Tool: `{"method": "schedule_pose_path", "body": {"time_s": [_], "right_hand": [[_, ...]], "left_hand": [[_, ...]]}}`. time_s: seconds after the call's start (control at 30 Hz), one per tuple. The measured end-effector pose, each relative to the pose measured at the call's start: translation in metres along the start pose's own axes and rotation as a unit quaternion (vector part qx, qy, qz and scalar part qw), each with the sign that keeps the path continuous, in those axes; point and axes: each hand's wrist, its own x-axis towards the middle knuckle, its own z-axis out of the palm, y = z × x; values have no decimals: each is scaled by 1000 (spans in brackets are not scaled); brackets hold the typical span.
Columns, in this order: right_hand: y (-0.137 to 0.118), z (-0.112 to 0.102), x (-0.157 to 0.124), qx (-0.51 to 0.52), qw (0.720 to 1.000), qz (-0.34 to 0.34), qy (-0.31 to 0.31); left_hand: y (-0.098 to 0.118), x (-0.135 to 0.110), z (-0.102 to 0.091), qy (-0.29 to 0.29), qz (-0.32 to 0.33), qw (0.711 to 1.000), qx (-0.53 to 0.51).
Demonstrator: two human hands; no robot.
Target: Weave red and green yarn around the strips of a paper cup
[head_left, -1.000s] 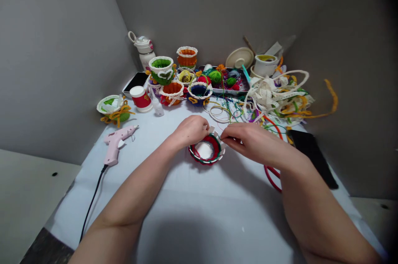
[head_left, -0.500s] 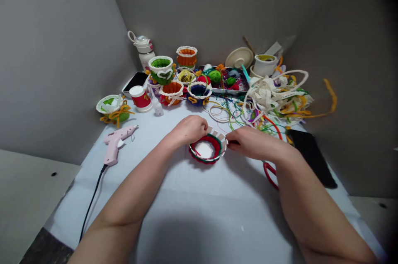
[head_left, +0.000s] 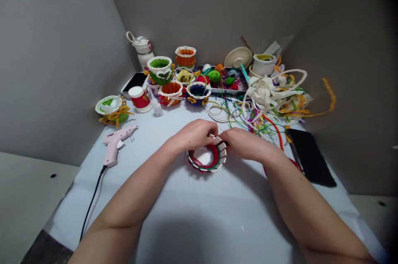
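Observation:
A small round woven basket of red and green yarn on white paper spokes sits on the white table cover, its white centre showing. My left hand rests on the far rim, fingers curled over the spokes. My right hand comes in from the right, its fingertips pinching the rim next to my left hand. Both hands hide the far part of the basket. I cannot tell whether a loose strand runs between the fingers.
A pink hot glue gun with a black cord lies to the left. Several finished yarn baskets and a metal tray of yarn balls stand behind. A tangle of lace trim and a black tablet lie to the right.
My hands have drawn closer together on the basket's far rim. The basket has shifted slightly toward me and turned a little between them.

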Motion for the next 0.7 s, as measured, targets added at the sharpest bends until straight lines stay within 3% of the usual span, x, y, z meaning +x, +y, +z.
{"method": "schedule_pose_path", "body": {"time_s": [0.13, 0.27, 0.7], "right_hand": [[2, -3, -1, 3, 1000, 14, 7], [9, -5, -4, 5, 999, -1, 33], [11, -21, -27, 47, 988, -25, 145]], "left_hand": [[-7, 2, 3, -14, 1, 1000, 15], [-13, 4, 4, 33, -36, 999, 18], [-9, 2, 3, 63, -76, 991, 90]]}}
